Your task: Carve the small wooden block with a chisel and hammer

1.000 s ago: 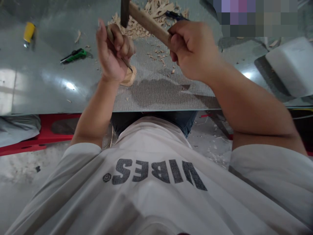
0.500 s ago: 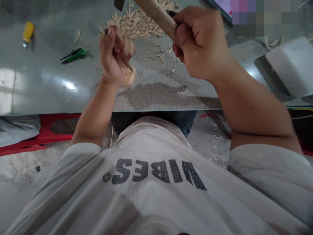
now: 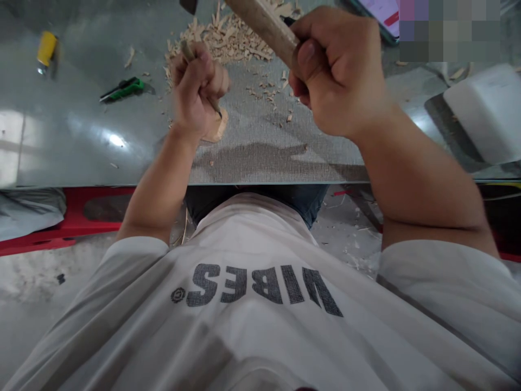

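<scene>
My left hand (image 3: 197, 92) is closed around a thin chisel-like tool (image 3: 213, 104), its dark tip touching the end of a pale wood piece (image 3: 217, 127) on the grey mat. Most of that wood is hidden under the hand. My right hand (image 3: 337, 70) grips the wooden handle of a hammer (image 3: 266, 27), raised to the right of my left hand. The dark hammer head is at the top edge, only partly in view. Behind both hands, a heap of wood shavings (image 3: 234, 41) lies on the mat.
On the left of the table (image 3: 73, 163) lie a green cutter (image 3: 124, 89) and a yellow-handled tool (image 3: 47, 50). At the right are a white block (image 3: 484, 114) and a phone (image 3: 380, 16). The table's front edge runs close to my body.
The fingers of my left hand have curled more tightly around the chisel, whose upper end now shows above them. The hammer has shifted slightly; my right hand still holds it.
</scene>
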A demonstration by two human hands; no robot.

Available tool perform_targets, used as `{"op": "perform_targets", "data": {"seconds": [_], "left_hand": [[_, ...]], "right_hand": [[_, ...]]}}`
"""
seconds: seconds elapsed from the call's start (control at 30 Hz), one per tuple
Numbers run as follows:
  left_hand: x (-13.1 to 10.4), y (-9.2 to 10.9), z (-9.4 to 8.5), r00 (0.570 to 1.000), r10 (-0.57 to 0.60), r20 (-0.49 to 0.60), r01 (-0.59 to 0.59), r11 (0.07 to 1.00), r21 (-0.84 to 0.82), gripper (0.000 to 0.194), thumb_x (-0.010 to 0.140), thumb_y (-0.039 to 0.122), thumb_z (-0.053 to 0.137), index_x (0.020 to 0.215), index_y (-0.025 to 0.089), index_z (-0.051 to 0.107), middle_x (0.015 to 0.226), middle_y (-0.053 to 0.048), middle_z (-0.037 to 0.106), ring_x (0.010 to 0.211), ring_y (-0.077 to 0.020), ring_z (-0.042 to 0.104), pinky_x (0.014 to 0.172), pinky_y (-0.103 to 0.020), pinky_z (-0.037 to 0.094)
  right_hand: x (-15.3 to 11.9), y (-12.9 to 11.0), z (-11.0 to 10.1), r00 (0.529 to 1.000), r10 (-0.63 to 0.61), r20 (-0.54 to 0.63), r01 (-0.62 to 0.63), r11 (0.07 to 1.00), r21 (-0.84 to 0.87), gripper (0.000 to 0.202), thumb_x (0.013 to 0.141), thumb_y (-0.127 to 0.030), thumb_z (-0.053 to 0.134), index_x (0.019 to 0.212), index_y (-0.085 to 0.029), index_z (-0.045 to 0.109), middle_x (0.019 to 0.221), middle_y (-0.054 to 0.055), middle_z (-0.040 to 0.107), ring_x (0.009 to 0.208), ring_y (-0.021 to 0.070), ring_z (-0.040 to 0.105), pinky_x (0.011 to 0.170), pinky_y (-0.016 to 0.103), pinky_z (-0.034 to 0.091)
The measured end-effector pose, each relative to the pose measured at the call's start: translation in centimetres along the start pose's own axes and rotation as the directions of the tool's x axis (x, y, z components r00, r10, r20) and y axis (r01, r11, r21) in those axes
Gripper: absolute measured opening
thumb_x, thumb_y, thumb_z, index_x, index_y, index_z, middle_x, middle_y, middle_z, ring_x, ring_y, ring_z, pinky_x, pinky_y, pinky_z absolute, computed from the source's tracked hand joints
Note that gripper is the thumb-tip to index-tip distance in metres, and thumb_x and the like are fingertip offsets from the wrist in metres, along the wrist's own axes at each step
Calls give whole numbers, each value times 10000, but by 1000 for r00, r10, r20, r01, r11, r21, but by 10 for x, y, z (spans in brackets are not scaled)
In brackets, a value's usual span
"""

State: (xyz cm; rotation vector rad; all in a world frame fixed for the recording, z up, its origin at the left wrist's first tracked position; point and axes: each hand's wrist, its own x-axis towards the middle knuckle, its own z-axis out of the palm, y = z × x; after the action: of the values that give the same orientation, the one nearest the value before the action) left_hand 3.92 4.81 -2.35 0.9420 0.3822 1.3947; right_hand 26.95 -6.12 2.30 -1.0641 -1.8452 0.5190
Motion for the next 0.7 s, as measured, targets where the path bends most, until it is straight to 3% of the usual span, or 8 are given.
{"op": "perform_targets", "data": {"seconds": [0.17,0.27,0.4,0.53,0.7], "left_hand": [[-1,1,-3,993,-111,49,111,994,-10,710,1332,279,75,651,234,275,582,86,71,517,-126,57,585,-263,205],[-3,6,1,990,-144,5,144,989,-44,713,1329,391,24,649,244,181,569,83,13,508,-129,38,582,-286,202],[-6,9,6,994,-109,4,110,993,-47,709,1326,330,25,643,250,197,573,85,33,528,-133,27,597,-298,216],[0,3,-1,998,-63,13,63,998,-6,740,1326,439,36,626,261,194,563,90,9,524,-138,-13,568,-312,197],[5,-9,-12,1000,18,4,-18,999,42,670,1315,292,281,648,253,243,636,85,-9,562,-168,-59,542,-318,199]], "right_hand": [[0,5,2,995,-92,42,92,996,-9,379,1215,-386,397,1087,-156,669,810,-2,610,689,101,477,841,272,407],[0,8,6,989,-144,33,144,990,15,393,1230,-400,395,1068,-151,653,786,-1,586,711,116,479,855,285,390],[0,7,7,991,-134,31,133,991,9,391,1220,-429,386,1054,-201,656,792,0,586,716,157,494,894,330,467],[0,7,6,993,-119,28,119,993,-11,321,1185,-455,410,1051,-296,654,786,4,605,718,220,522,876,383,522],[1,9,8,992,-122,35,122,993,-4,384,1208,-418,386,1065,-179,652,777,4,583,710,150,496,874,315,451]]}}
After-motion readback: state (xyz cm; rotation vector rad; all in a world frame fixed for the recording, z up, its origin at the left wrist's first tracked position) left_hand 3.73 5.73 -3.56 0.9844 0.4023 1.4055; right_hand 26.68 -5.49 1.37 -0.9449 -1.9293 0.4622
